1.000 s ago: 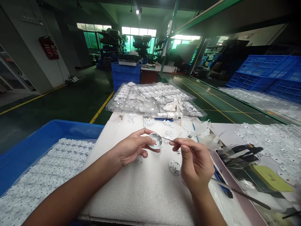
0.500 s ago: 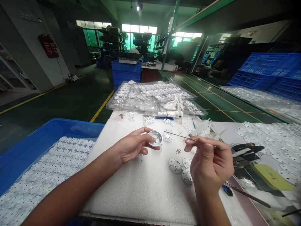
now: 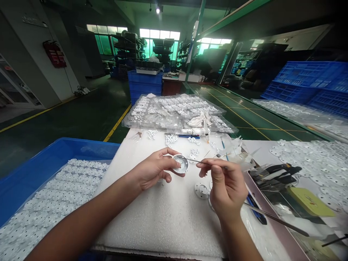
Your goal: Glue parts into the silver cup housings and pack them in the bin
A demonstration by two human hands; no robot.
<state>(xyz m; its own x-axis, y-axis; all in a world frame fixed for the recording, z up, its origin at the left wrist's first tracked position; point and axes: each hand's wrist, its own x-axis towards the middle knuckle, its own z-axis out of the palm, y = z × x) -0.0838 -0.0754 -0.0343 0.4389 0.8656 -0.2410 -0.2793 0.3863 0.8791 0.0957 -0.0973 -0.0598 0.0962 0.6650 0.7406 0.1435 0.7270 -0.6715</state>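
Tilted up in my left hand point(image 3: 154, 168) is a round white cup-like part point(image 3: 183, 165) with small holes, its rim pinched between thumb and fingers. My right hand point(image 3: 228, 185) is closed around a thin dark metal rod point(image 3: 199, 162), whose tip reaches over the inside of the part; whether it touches cannot be made out. Behind the hands a similar round part point(image 3: 193, 158) lies on the white foam sheet point(image 3: 163, 232). Below the right hand rests another round white part point(image 3: 201, 190), with more partly hidden by that hand. Small white pieces point(image 3: 171, 139) lie in heaps farther back.
On the left stands a blue bin point(image 3: 89, 146) with rows of white parts point(image 3: 62, 188). Bagged trays of parts point(image 3: 179, 108) fill the far end. To the right are a tool box with black-handled tools point(image 3: 277, 174), a yellow box point(image 3: 311, 201) and a blue cutter point(image 3: 257, 210).
My right hand has moved left, bringing the rod's tip from beside the round part to over its inside. The left hand stays nearly in place, still holding the part.
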